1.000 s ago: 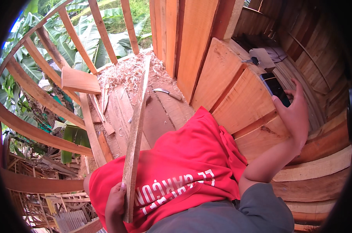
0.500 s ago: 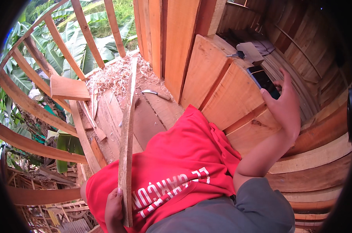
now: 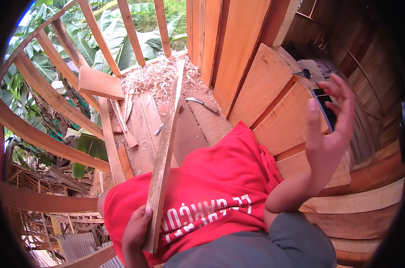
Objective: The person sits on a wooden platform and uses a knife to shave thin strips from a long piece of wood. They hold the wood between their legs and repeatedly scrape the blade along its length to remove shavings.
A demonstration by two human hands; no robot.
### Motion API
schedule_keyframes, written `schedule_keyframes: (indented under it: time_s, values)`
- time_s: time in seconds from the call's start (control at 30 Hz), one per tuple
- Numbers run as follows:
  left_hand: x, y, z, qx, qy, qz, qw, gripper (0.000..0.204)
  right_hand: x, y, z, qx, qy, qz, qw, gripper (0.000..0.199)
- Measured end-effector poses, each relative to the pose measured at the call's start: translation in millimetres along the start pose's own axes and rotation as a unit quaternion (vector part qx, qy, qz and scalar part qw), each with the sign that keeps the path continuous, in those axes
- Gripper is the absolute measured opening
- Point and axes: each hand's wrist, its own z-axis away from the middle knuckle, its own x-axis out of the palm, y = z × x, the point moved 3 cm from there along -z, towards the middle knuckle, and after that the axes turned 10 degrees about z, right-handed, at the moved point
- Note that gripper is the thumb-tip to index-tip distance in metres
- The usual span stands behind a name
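A long, narrow wooden strip (image 3: 164,154) slants from my lap, over a red cloth (image 3: 211,183), toward the shavings on the floor. Near its lower end, my left hand (image 3: 137,225) is closed around it. My right hand (image 3: 330,116) is raised at the right with fingers spread and curved, holding nothing. Behind it, a dark phone (image 3: 324,105) lies at the edge of a wooden ledge, partly covered from view by the fingers. Beyond the strip, a knife (image 3: 201,104) with a curved blade and wooden handle rests on the plank floor.
Curly wood shavings (image 3: 162,80) are heaped by the far edge. A slatted wooden railing (image 3: 55,102) bounds the left, with a wooden block (image 3: 100,83) against it. A plank wall (image 3: 242,49) rises ahead. Keys (image 3: 304,73) lie on the ledge at right.
My right hand has drawn back from beside the phone, nearer to me, its fingers now more upright. The view has turned left, so the scene sits further right. My left hand keeps the strip.
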Motion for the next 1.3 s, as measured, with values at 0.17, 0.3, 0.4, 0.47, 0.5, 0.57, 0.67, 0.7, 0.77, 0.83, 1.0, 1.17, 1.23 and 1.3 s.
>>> schedule_keyframes:
  time_s: [0.17,0.3,0.4,0.47,0.5,0.57,0.67,0.7,0.77,0.83,1.0,1.17,1.23,1.3]
  values:
    - [-4,-5,0,0.002,-0.012,-0.022,1.000,0.033,198,-45,87,0.016,-0.439,-0.119,0.890,0.049]
    - [-4,-3,5,0.017,-0.025,-0.051,0.998,0.035,281,-59,169,0.091,-0.745,-0.136,0.647,0.070]
    - [-6,1,10,0.005,-0.033,-0.048,0.998,0.037,302,-66,225,0.244,-0.729,-0.277,0.576,0.063]
    - [-7,12,8,-0.004,-0.073,-0.079,0.994,0.039,314,-59,243,0.314,-0.657,-0.397,0.558,0.056]
    - [-11,16,6,-0.005,-0.089,-0.091,0.992,0.040,317,-61,249,0.326,-0.645,-0.415,0.553,0.052]
    - [-34,24,-8,-0.014,-0.130,-0.158,0.979,0.046,320,-66,254,0.350,-0.617,-0.447,0.545,0.044]
    - [-38,39,-35,0.003,-0.124,-0.176,0.977,0.055,320,-75,264,0.357,-0.594,-0.471,0.545,0.040]
    - [-35,49,-47,0.014,-0.114,-0.170,0.979,0.059,318,-78,266,0.356,-0.591,-0.475,0.546,0.041]
    - [-34,64,-72,-0.005,-0.092,-0.171,0.981,0.061,309,-91,271,0.353,-0.590,-0.481,0.545,0.041]
    - [-28,79,-97,-0.020,-0.077,-0.172,0.982,0.063,300,-101,279,0.353,-0.583,-0.498,0.536,0.040]
    - [-47,78,-171,-0.044,-0.078,-0.143,0.986,0.068,272,-140,305,0.354,-0.532,-0.555,0.533,0.040]
    - [-27,80,-198,-0.082,-0.136,0.016,0.987,0.067,212,-161,297,0.344,-0.580,-0.565,0.475,0.046]
    - [-2,84,-194,-0.127,-0.153,0.100,0.975,0.071,194,-163,299,0.338,-0.575,-0.563,0.487,0.047]
    - [8,79,-189,-0.066,-0.137,0.106,0.983,0.062,183,-169,310,0.329,-0.549,-0.564,0.522,0.048]
